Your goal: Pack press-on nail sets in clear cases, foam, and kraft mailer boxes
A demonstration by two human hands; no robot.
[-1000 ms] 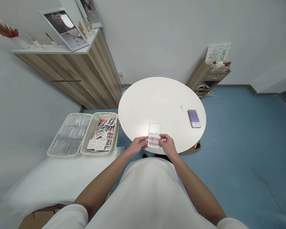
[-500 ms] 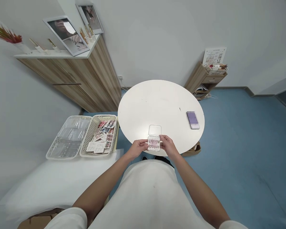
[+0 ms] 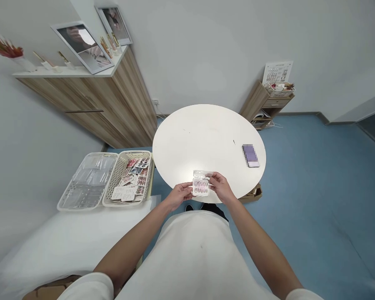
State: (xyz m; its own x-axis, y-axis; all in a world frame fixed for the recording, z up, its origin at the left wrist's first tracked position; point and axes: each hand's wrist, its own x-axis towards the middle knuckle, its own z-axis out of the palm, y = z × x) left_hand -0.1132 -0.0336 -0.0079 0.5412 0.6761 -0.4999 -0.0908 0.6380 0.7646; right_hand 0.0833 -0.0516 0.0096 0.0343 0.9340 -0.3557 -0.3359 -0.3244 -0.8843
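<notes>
Between my hands, over the near edge of the white oval table (image 3: 206, 129), is a small clear plastic case (image 3: 201, 194). Two rows of pinkish press-on nails (image 3: 201, 186) show inside it. Its transparent lid (image 3: 202, 173) stands partly raised on the far side. My left hand (image 3: 179, 196) grips the case's left edge between thumb and fingers. At the right side, my right hand (image 3: 221, 187) has its fingers closed on the case by the lid's hinge; some fingertips are hidden.
To the left stand a white basket (image 3: 111, 189) of nail cards and a second basket (image 3: 61, 204) of clear plastic cases. A purple, pixelated object (image 3: 250, 155) lies on the table's right. Beyond are a wooden cabinet (image 3: 125, 96) and a small shelf unit (image 3: 253, 100).
The case's lid has tipped from lying back to a steeper angle over the nails. My right hand has shifted slightly up and left; my left hand keeps its hold.
</notes>
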